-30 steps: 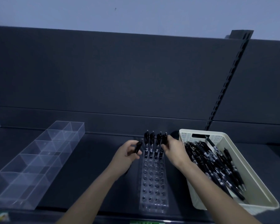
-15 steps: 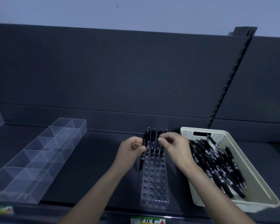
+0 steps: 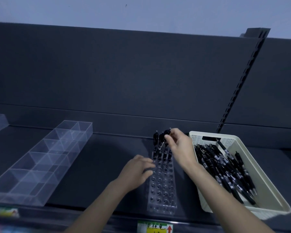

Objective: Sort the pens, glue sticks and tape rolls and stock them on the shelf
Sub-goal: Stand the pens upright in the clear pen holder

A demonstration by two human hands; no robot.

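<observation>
A few pens (image 3: 155, 137) stand in the rack (image 3: 161, 190). The right hand (image 3: 180, 147) has its grip pinched on one, the left hand (image 3: 136, 172) rests open, and the basket (image 3: 265, 185) holds many more.

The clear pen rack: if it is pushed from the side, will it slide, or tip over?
Probably slide: the clear pen rack is long, low and lies flat on the shelf. It likely is light, being thin clear plastic, mostly unfilled. The upright pens at its far end may wobble; the left hand at its side seems to steady it.
</observation>
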